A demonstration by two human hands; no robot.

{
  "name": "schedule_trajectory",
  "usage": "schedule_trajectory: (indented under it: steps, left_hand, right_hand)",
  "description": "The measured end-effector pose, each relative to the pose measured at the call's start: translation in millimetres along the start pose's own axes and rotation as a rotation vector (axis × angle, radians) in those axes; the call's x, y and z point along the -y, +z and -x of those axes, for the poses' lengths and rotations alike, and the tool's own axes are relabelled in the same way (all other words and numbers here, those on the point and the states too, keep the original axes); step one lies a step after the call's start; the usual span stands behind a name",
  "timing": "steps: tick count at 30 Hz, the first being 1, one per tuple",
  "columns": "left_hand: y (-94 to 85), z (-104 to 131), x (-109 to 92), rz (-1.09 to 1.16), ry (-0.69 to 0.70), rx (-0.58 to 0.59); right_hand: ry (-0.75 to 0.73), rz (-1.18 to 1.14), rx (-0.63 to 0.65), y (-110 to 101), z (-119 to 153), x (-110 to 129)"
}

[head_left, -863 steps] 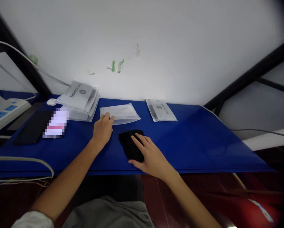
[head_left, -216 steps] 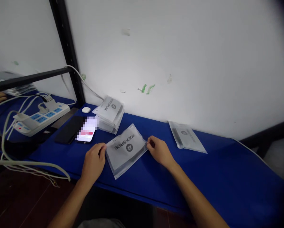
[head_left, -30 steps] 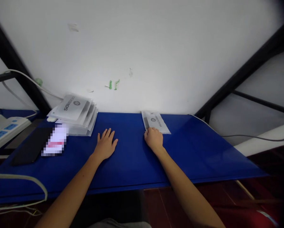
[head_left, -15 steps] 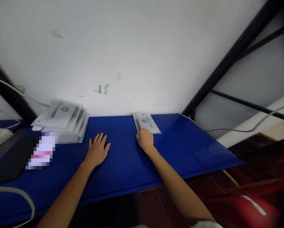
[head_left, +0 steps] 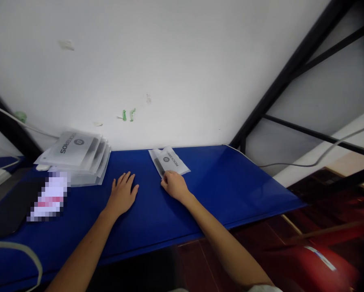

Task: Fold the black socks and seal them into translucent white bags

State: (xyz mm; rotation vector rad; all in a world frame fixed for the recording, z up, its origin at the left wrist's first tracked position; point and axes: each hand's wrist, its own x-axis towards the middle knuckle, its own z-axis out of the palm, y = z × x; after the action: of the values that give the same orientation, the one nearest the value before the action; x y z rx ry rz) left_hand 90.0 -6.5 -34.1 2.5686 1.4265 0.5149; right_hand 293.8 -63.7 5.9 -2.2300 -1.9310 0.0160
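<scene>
My left hand lies flat on the blue tabletop, fingers spread, with nothing in it. My right hand is closed on the near edge of a frosted plastic bag with dark lettering and a round logo. The bag lies tilted on the table near the wall, and something dark shows through its left side. A stack of similar frosted bags stands left of my left hand, against the wall.
A dark flat slab and a pixelated sheet lie at the left. A pale cable loops at the front left corner. Black metal frame bars rise at the right, and a red object is below the table edge.
My right hand has moved left, and the bag has slid left and turned with it. My left hand stays flat in place. The view has shifted slightly.
</scene>
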Motion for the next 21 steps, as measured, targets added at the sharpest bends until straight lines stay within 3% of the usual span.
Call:
schedule_trajectory:
  steps: [11,17,21]
  left_hand:
    - [-8.9,-1.2,-6.8,0.126,0.114,-0.315]
    - [-14.3,1.1,-10.0,0.118,0.171,-0.334]
    - [-16.1,4.5,-14.6,0.109,0.263,-0.265]
  right_hand:
    - [-0.413,-0.168,0.062,0.2,25.3,30.5]
    - [-0.502,-0.262,0.012,1.3,33.9,26.3]
    - [-0.473,-0.305,0.008,2.1,34.6,22.5]
